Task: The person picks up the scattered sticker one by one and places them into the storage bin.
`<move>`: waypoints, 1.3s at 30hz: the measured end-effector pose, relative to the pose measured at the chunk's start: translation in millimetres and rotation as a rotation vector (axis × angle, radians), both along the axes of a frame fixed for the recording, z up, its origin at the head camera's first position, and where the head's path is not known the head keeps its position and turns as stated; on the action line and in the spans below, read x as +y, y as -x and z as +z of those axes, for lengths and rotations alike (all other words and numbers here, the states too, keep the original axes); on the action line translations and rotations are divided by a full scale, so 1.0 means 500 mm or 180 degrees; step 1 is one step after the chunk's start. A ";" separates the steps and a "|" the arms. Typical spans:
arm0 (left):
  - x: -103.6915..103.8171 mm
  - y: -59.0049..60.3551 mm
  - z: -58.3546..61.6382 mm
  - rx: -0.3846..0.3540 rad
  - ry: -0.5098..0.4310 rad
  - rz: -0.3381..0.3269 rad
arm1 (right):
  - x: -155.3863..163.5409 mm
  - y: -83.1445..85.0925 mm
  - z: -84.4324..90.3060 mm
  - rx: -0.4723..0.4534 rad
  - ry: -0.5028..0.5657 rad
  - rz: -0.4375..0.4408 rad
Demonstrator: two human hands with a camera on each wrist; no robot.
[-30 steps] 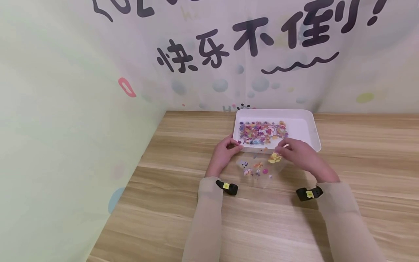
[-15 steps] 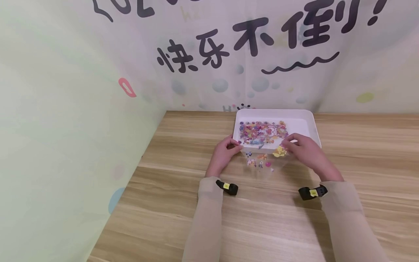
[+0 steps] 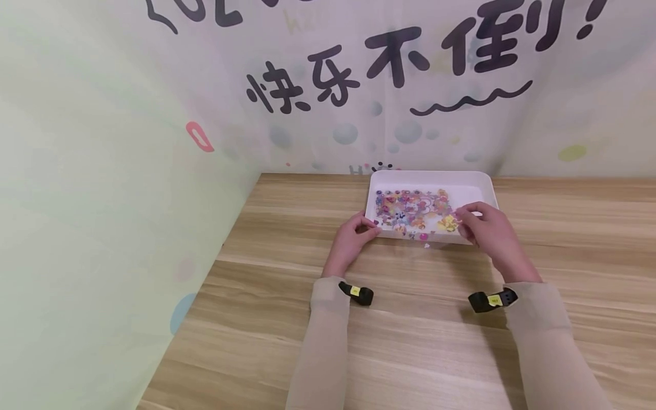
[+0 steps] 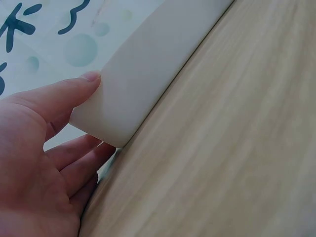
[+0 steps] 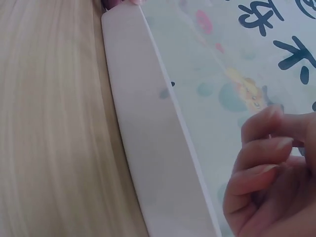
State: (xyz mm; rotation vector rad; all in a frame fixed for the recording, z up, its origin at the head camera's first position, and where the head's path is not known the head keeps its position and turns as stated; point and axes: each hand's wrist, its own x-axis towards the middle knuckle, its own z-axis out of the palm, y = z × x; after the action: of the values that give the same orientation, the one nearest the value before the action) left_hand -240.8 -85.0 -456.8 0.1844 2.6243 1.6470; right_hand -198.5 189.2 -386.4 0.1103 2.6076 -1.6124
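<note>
A white tray [image 3: 474,196] lies on the table with colourful stickers [image 3: 392,205] inside it. My left hand [image 3: 349,242] holds its front-left corner; in the left wrist view the thumb presses on the front wall [image 4: 143,69] while the fingers reach round the side. Between the thumb and fingertips of my right hand [image 3: 494,239] is a clear sticker sheet [image 3: 448,223], pinched by its right edge near a yellow figure. The sheet overlaps the tray's front part in the head view. In the right wrist view the sheet [image 5: 249,91] shows above the tray's rim, with the other fingers curled.
A wood-grain table [image 3: 256,319] extends around the tray. Behind it hangs a printed wall cloth [image 3: 318,136] with large dark characters, and a pale wall [image 3: 102,199] borders the left side. Both wrists wear black bands [image 3: 356,292].
My right hand has moved up and to the right, bringing the clear sticker sheet from in front of the tray to over its front part. The left hand stays at the tray corner.
</note>
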 end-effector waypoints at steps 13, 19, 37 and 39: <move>-0.002 -0.001 -0.002 0.0013 -0.0001 -0.0005 | 0.004 0.007 -0.013 0.0102 0.0277 -0.0348; -0.001 0.000 -0.003 0.0031 -0.0032 -0.0009 | 0.001 0.011 -0.020 0.0093 0.0327 -0.0421; 0.000 -0.005 0.003 0.0029 0.0024 -0.0001 | -0.012 0.046 -0.030 0.0057 0.0216 -0.0417; -0.001 -0.005 0.003 0.0035 0.0019 -0.0005 | -0.014 0.053 -0.033 0.0035 0.0224 -0.0404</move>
State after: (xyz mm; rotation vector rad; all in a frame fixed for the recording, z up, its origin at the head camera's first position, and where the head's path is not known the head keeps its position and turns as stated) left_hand -238.2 -85.6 -455.5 0.1958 2.6360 1.6421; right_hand -224.9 182.4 -402.7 0.2688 2.5967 -1.7475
